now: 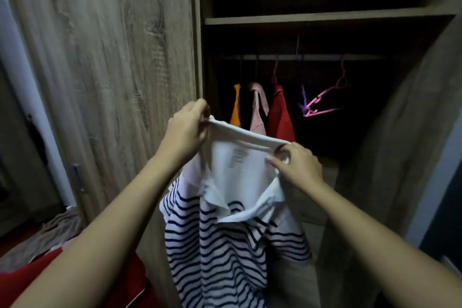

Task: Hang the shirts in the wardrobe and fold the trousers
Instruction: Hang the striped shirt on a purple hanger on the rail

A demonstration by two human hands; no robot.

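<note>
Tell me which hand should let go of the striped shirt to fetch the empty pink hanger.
Right. The right hand grips the striped polo shirt on the side nearer the empty pink hanger, which hangs on the rail's right. The left hand, by the wardrobe door, can probably hold the shirt alone.

A brown cloth point(60, 230) lies crumpled beside red fabric point(37, 280)

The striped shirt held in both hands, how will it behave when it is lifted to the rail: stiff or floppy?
Likely floppy: the striped shirt hangs in loose folds below the left hand and right hand. Probably light, since finger pinches at the stretched edge carry it. It may sag or slip off a hanger.
</note>
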